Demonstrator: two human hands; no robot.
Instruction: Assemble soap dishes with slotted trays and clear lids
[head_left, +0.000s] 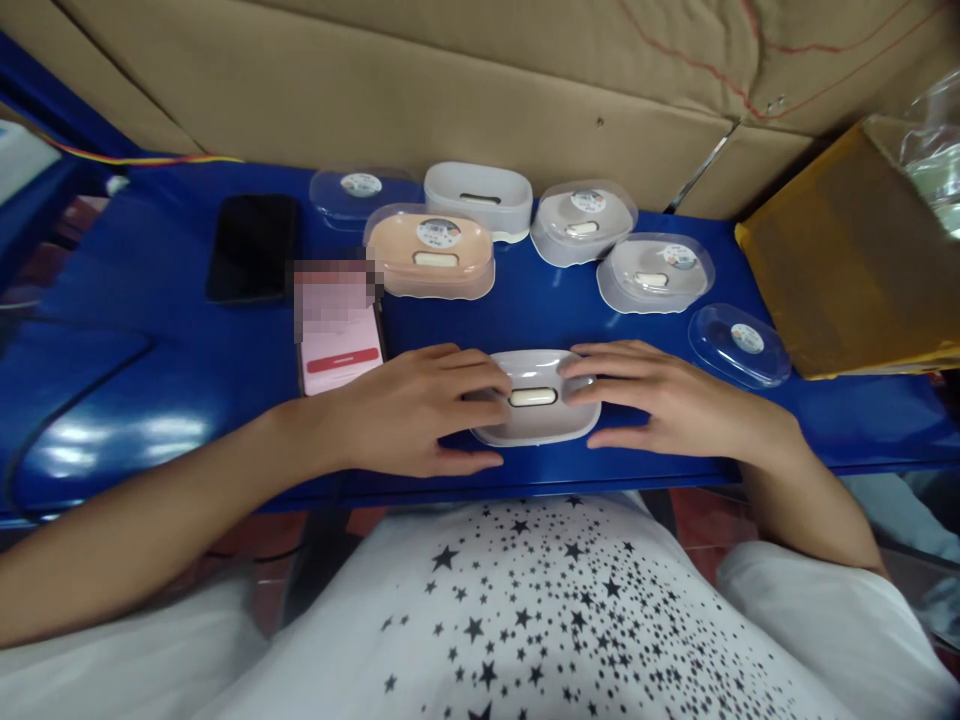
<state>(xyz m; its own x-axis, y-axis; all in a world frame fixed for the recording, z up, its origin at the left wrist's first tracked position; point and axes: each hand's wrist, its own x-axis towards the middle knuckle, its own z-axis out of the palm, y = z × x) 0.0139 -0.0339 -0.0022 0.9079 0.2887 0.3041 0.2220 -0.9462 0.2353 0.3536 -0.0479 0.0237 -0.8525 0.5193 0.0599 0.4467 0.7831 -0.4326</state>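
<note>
A pale grey oval dish [536, 425], like a soap dish, sits on the blue table near its front edge, between my hands. At its centre is a cream elongated insert [532, 397] with a dark outline. My left hand [442, 405] reaches over the dish's left end with fingers spread and their tips inside the rim. From the other side, my right hand [652, 395] lays its spread fingertips on the right end. Both thumbs stretch out along the near side, apart from the other fingers. Neither hand is wrapped round the dish.
Behind are a peach dish [429, 277] and two grey dishes [566, 240] [637, 292] under clear lids, plus a white dish [478, 190]. Loose lids [341, 205] [735, 355] lie at either side. Left are a dark phone [253, 248] and a lit phone [341, 350]; right, a carton [847, 260].
</note>
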